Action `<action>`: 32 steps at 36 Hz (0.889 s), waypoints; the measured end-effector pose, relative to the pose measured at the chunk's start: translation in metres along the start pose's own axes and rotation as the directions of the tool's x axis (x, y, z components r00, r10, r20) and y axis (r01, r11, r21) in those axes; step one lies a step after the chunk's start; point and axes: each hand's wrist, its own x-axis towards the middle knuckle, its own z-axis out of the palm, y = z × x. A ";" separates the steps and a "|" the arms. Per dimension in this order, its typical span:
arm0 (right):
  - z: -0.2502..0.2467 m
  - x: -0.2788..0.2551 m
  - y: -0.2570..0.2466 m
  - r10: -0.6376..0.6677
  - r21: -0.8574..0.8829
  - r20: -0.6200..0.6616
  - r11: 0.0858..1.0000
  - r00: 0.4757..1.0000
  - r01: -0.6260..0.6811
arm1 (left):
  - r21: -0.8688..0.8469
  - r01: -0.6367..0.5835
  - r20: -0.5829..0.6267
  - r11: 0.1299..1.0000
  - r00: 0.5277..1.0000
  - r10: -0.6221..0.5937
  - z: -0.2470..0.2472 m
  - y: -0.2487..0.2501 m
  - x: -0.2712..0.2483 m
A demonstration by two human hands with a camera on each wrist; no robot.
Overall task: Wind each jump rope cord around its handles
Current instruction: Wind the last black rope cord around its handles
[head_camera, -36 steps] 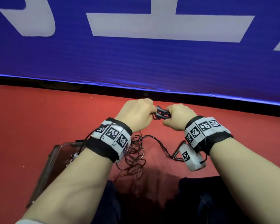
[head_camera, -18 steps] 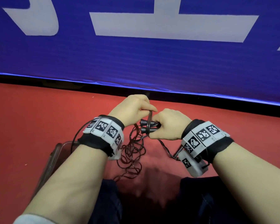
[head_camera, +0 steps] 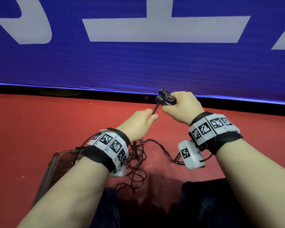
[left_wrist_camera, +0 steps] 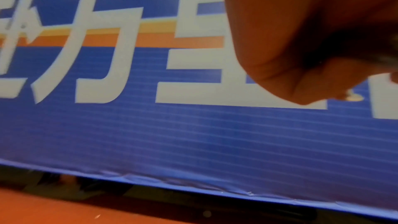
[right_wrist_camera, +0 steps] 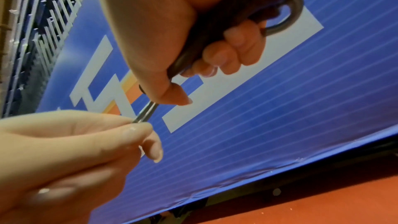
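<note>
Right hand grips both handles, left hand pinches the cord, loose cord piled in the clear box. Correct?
Not quite: the loose cord lies on the red floor beside the clear box, not in it, per the head view. Right hand grips the handles; left hand pinches cord.

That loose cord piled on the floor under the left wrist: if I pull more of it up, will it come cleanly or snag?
The cord lies in thin, overlapping loops, so it is probably floppy and may tangle or drag in a clump. It looks light. The left hand pinches it taut toward the handles held by the right hand, so steady tension should help.
</note>
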 end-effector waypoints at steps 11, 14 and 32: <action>0.013 0.003 0.007 0.069 -0.155 0.131 0.987 0.989 -0.048 | 0.518 -0.108 0.184 0.849 0.983 0.012 0.006 0.029 -0.008; 0.010 0.001 0.002 0.051 -0.167 0.139 0.986 0.989 -0.028 | 0.609 -0.087 0.216 0.788 0.975 -0.059 0.012 0.023 -0.006; 0.021 -0.006 0.003 0.042 -0.417 0.325 0.903 0.945 0.103 | 0.540 -0.239 0.205 0.807 0.967 0.150 -0.013 0.014 -0.009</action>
